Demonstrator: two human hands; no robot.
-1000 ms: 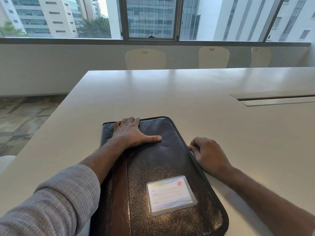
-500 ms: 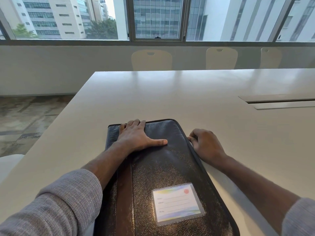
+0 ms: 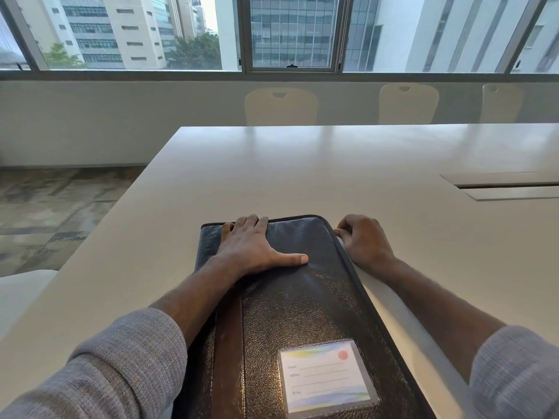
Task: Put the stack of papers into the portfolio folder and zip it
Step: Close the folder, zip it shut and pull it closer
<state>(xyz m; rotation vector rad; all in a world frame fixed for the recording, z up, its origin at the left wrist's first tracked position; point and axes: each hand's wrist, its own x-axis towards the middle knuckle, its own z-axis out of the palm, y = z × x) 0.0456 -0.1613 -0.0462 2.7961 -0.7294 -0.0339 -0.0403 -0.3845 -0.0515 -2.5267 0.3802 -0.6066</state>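
Note:
A black leather portfolio folder (image 3: 305, 303) lies closed on the white table (image 3: 302, 170), with a brown spine strip and a name-card window (image 3: 328, 378) on its cover. My left hand (image 3: 251, 247) presses flat on the far end of the cover, fingers spread. My right hand (image 3: 363, 241) is at the folder's far right corner, fingers pinched on the zipper pull along the edge. The pull itself is hidden under the fingers. No papers are visible.
A cable hatch (image 3: 508, 186) is set into the table at the right. Three white chairs (image 3: 281, 105) stand behind the far edge, below the window. The table's left edge runs diagonally, with carpet floor (image 3: 45, 213) beyond it.
My right hand has slid away from me along the folder's right edge, from mid-edge to the far corner. The left hand has stayed pressed on the cover.

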